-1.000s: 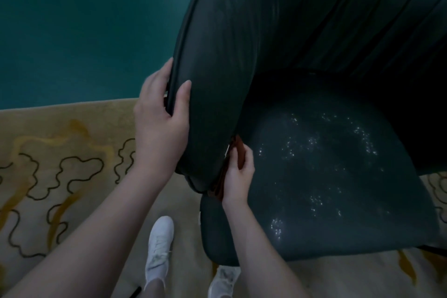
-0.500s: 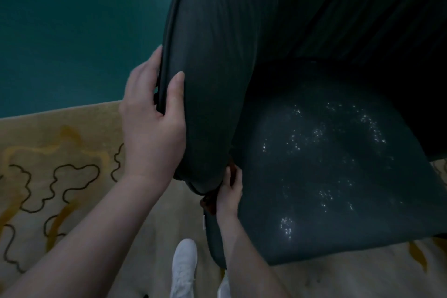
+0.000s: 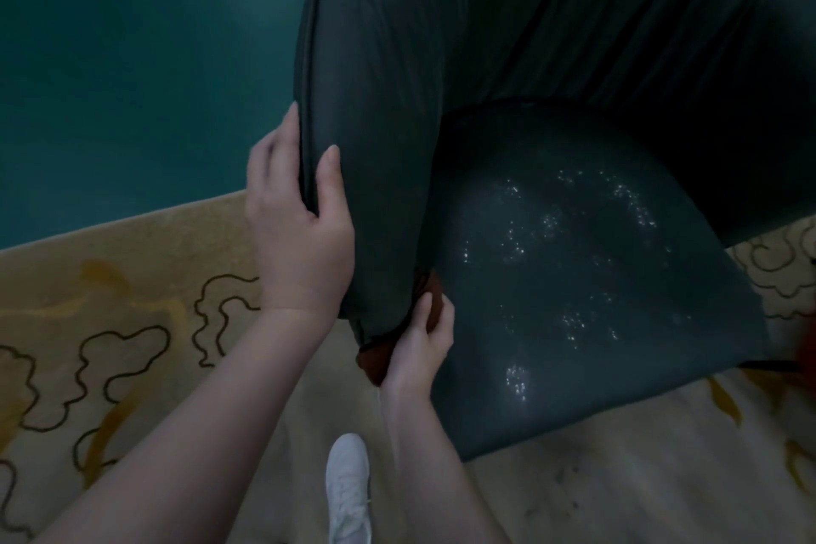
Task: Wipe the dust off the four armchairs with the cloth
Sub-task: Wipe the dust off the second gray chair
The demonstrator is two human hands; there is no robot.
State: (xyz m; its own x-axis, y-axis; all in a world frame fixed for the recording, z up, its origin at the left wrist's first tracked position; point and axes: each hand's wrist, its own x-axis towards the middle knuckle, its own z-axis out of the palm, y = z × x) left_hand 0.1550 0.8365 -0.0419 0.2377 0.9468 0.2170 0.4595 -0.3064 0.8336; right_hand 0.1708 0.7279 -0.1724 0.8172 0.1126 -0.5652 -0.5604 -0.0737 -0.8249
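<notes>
Gripping the padded side [image 3: 379, 190] of the dark armchair [image 3: 485, 35], the left hand [image 3: 300, 230] clamps the side's edge, thumb laid on the inner face and fingers wrapped round the outer one. The right hand [image 3: 419, 349] sits lower and closer to the body. Its fingers are curled round a brown cloth [image 3: 374, 360], which it presses into the crease where the front end of the side meets the seat [image 3: 596, 278]. Part of the cloth shows above the fingers and part hangs below the heel of the hand.

From the cloth, the side runs lengthwise up and away towards the chair back, so a stroke along it would go forward, away from the person, passing just beside the left thumb. The seat spreads out to the right of the cloth, touching it, and carries scattered pale specks; whether these are dust or glints of light cannot be told. The right hand is the nearer one to both surfaces, and it alone has the cloth, while the left seems only to steady the chair. Only this one armchair is in view, standing on a patterned rug [image 3: 132, 278] beside a white shoe [image 3: 349, 486].
</notes>
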